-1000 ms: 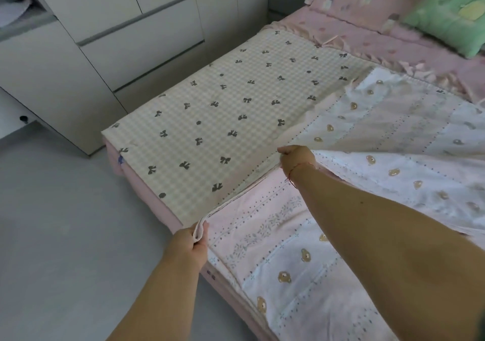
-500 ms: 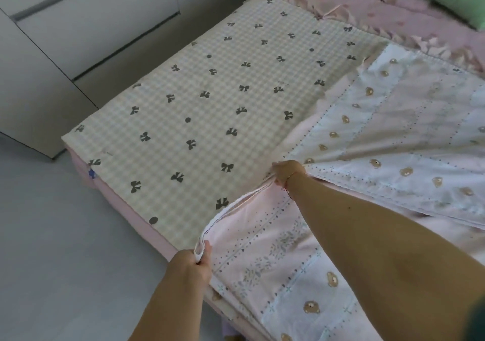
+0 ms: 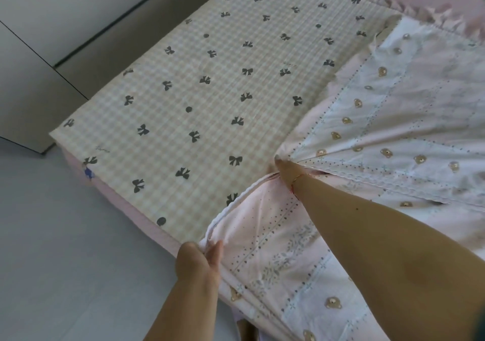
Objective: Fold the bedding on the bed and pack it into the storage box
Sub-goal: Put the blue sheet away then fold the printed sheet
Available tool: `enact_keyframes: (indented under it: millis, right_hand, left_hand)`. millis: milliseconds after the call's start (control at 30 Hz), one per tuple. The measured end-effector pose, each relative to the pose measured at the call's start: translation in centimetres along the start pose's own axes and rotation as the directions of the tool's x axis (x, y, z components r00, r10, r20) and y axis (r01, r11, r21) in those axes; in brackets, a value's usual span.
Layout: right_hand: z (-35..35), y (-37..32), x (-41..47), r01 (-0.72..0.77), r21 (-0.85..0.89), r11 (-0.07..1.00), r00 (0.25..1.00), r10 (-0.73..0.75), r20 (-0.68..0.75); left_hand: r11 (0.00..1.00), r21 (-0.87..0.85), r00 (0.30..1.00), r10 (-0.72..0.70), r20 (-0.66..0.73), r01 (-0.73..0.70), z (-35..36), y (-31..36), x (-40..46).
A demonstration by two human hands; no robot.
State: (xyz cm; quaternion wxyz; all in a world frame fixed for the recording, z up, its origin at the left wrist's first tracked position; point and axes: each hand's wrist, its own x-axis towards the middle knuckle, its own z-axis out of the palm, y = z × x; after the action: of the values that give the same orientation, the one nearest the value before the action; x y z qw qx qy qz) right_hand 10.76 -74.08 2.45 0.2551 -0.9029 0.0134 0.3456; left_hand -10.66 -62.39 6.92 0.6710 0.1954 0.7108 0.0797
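While the checked bow-print mattress cover (image 3: 210, 99) lies flat beside grey cabinet fronts (image 3: 60, 33) and a pale floor (image 3: 52, 262), the left hand (image 3: 199, 262) and right hand (image 3: 288, 174) each pinch the pink bear-print quilt's (image 3: 393, 120) edge on the bed.

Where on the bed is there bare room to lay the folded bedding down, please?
The checked bow-print mattress top lies bare between the floor-side edge, the cabinets and the bear-print quilt. The quilt side is crowded: left hand and right hand grip its bunched edge.
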Motion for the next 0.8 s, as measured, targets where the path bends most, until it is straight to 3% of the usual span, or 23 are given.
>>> enact_keyframes:
  millis: [33,100,133,200,267,333,433,500,667,733,800]
  right_hand:
    - [0.2,0.2,0.0,-0.023,0.013,1.0,1.0,0.023,0.0]
    - [-0.2,0.4,-0.6,-0.076,0.184,0.98,0.997,0.072,0.031]
    - [-0.2,0.7,-0.9,-0.032,0.229,0.973,0.999,0.024,0.038]
    - [-1.1,1.1,-1.8,-0.002,0.285,0.959,0.997,-0.019,0.07]
    - [-1.1,2.2,-2.1,-0.002,0.38,0.925,1.0,-0.002,0.01]
    - [-2.1,4.2,-2.7,-0.055,0.474,0.879,0.993,0.099,-0.069]
    - [-4.0,8.0,-3.2,-0.138,0.609,0.781,0.966,0.241,-0.091]
    - [-5.3,10.4,-3.5,-0.148,0.708,0.69,0.945,0.309,-0.104]
    - [-9.5,14.8,-3.9,-0.125,0.941,0.316,0.848,0.527,-0.064]
    - [-11.2,16.6,-4.2,-0.067,0.974,0.217,0.792,0.605,-0.08]
    - [-12.6,18.4,-4.3,-0.008,0.99,0.143,0.761,0.644,-0.086]
  left_hand:
    - [0.998,0.03,0.998,0.048,-0.028,-0.047,0.4,-0.3,-0.1]
    - [0.936,0.267,0.97,0.241,-0.014,-0.229,0.9,-0.7,-1.3]
    - [0.844,0.399,0.925,0.379,0.032,-0.359,1.3,-1.0,-1.8]
    - [0.553,0.589,0.79,0.548,0.276,-0.59,2.8,-2.1,-2.4]
    - [0.265,0.656,0.683,0.501,0.532,-0.706,4.4,-3.3,-2.6]
    - [0.033,0.624,0.594,0.35,0.724,-0.78,6.6,-5.0,-2.7]
    - [-0.215,0.504,0.482,0.148,0.864,-0.837,9.9,-7.3,-2.5]
    - [-0.289,0.42,0.429,0.034,0.902,-0.86,12.1,-8.5,-2.6]
    - [-0.385,0.291,0.375,-0.164,0.912,-0.876,17.0,-11.8,-2.3]
    - [-0.282,0.33,0.392,-0.201,0.898,-0.901,19.0,-13.4,-2.3]
    - [-0.014,0.494,0.487,-0.187,0.853,-0.87,21.0,-14.5,-3.0]
